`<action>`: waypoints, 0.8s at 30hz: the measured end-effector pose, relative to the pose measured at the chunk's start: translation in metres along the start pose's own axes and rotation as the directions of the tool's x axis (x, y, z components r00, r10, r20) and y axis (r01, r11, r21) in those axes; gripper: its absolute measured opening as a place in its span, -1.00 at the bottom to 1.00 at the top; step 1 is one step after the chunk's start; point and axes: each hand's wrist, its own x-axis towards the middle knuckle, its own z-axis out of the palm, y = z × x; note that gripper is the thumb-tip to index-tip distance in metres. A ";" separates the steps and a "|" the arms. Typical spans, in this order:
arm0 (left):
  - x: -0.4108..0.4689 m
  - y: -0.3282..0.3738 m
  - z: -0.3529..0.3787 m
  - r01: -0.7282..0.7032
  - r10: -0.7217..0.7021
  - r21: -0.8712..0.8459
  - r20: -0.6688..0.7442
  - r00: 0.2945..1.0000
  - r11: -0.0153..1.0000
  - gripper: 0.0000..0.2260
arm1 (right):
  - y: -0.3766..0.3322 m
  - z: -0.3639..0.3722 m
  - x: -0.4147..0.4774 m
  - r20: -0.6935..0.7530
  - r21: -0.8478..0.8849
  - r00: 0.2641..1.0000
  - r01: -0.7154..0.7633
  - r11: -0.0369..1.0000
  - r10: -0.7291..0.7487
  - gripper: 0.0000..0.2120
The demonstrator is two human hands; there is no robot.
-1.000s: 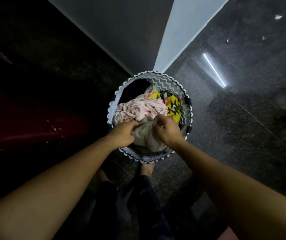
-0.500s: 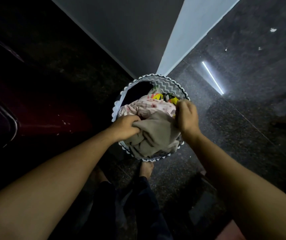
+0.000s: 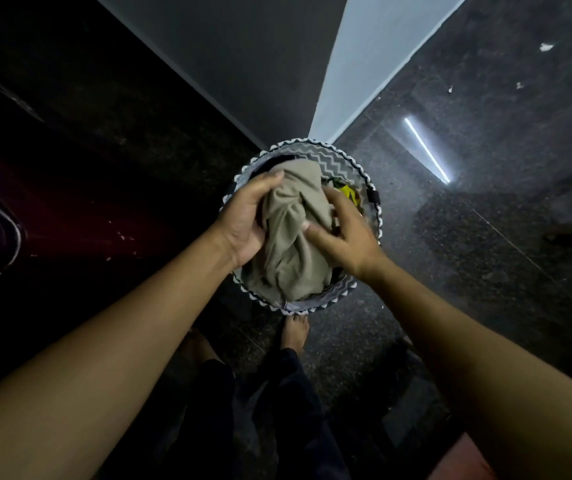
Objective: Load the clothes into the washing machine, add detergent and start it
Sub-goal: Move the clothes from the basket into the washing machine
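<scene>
A round laundry basket (image 3: 336, 157) with a grey zigzag lining and a scalloped rim stands on the dark floor in front of my feet. A bunched khaki garment (image 3: 295, 237) is lifted above it. My left hand (image 3: 248, 220) holds the garment's left side with fingers curled over its top. My right hand (image 3: 343, 233) grips its right side, thumb pressed into the cloth. A yellow patterned cloth (image 3: 348, 192) peeks out in the basket behind my right hand. The other clothes are hidden under the garment.
A wall corner (image 3: 357, 67) rises just behind the basket. A dark red object (image 3: 70, 223) lies in shadow on the left; I cannot tell what it is. Polished dark floor (image 3: 485, 220) spreads to the right. My bare foot (image 3: 295, 330) is just below the basket.
Both hands have gathered the khaki garment and raised it from the basket. The pink striped cloth seen before is now covered by it.
</scene>
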 end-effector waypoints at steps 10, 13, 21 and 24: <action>-0.054 0.064 0.034 -0.256 0.293 0.322 -0.071 0.953 0.911 -0.78 | -0.075 -0.039 -0.010 -0.272 0.187 0.959 -0.029 0.982 0.080 -0.80; -0.087 0.090 0.041 -0.230 0.278 0.479 -0.030 0.960 0.847 -0.70 | -0.124 -0.068 -0.017 -0.315 0.330 0.942 -0.005 0.944 0.115 -0.86; -0.152 0.140 0.049 -0.207 0.315 0.856 0.054 0.948 0.475 -0.38 | -0.279 -0.125 -0.048 -0.354 0.570 0.935 0.214 0.793 0.003 -0.78; -0.164 0.159 0.053 -0.157 0.356 0.847 -0.041 0.934 0.508 -0.45 | -0.330 -0.139 -0.057 -0.355 0.584 0.933 0.275 0.764 -0.064 -0.76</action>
